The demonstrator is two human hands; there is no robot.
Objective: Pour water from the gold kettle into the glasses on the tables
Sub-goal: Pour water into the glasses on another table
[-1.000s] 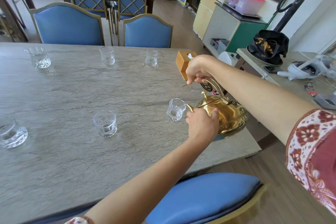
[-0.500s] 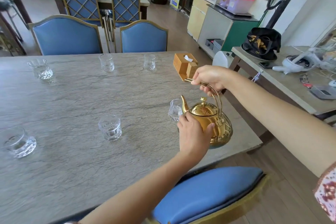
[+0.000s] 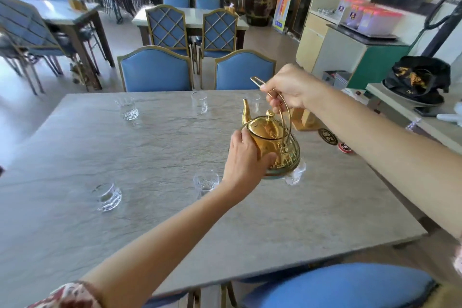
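The person's left hand [image 3: 246,157] is pressed against the near side of the gold kettle [image 3: 271,144], fingers wrapped on its belly. The right hand [image 3: 287,87] is clenched around the thin arched handle [image 3: 283,105] above it. The kettle hangs upright over the grey stone table [image 3: 125,220], spout [image 3: 246,112] pointing away and slightly left, lid seated.

Risks, judged from this position:
1. A near glass [image 3: 295,175] stands just below and behind the kettle base, partly hidden. A low pass or a dropped base could knock it over.
2. A second near glass [image 3: 205,182] sits just beside the left wrist; a sideways sweep of the forearm could tip it.
3. The left palm rests on bare metal. If the contents are hot, the support could be let go abruptly and the kettle would swing on its hinge.
4. The lid is not held down. A steep tilt could unseat it and spill water.

Condition of the task item: polished gold finish, embossed pattern on the lower body, round knob on the lid, narrow curved spout. No water is leaving the spout.

Further out, a third near-row glass [image 3: 107,196] stands well to the left. At the far edge stand 3 glasses: left [image 3: 126,109], centre [image 3: 199,102], and one [image 3: 253,102] partly behind the spout. Fill levels cannot be told reliably. A wooden box [image 3: 303,120] stands behind the right forearm.
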